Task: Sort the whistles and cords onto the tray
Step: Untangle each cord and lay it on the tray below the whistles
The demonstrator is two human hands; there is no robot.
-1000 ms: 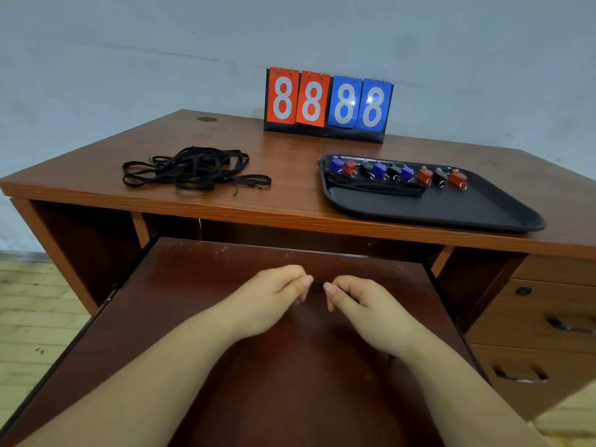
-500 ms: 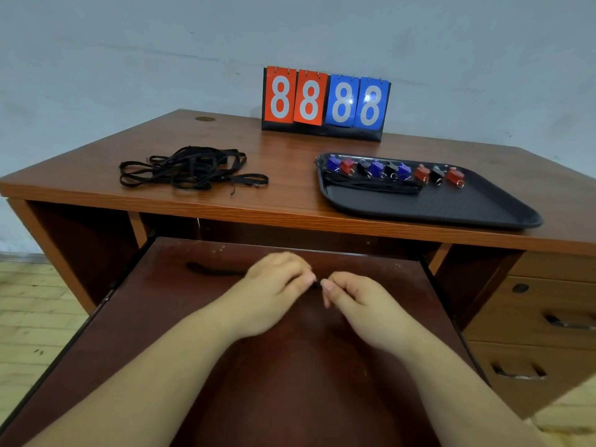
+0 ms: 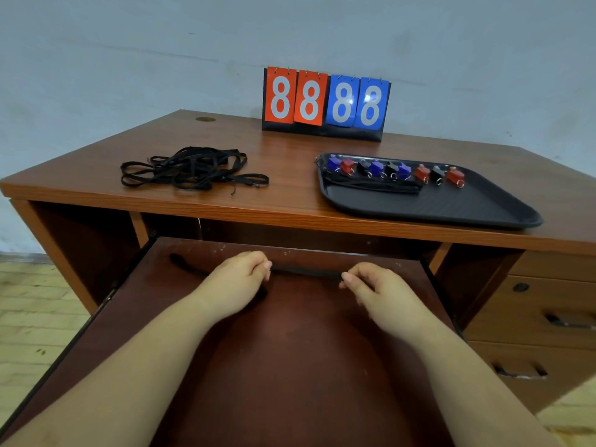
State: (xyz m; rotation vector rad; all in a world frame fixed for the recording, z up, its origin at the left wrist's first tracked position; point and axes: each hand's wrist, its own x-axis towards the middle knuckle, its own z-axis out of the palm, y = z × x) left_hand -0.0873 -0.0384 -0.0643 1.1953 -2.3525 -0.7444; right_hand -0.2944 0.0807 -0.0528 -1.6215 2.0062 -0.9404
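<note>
From the head camera, looking down, both hands worked low over the pull-out shelf [image 3: 290, 366] under the desk. The left hand [image 3: 237, 280] and the right hand [image 3: 377, 287] each had a pinching grip clamped on one black cord [image 3: 306, 271], which ran taut between them just above the shelf. Its loose end [image 3: 183, 264] trailed off to the left behind the left hand. I took it they held it stretched to straighten it for the tray.

Up on the surface [image 3: 283, 175], the black tray [image 3: 451, 204] sat at the right. A row of purple, red and black whistles [image 3: 393, 171] lined its far edge, with a few straightened cords [image 3: 374, 187] laid just in front, seemingly kept in separate rows. A tangled heap of cords [image 3: 190, 169] lay well apart at the left, unsorted. A flip scoreboard [image 3: 325, 103] stood at the back.
</note>
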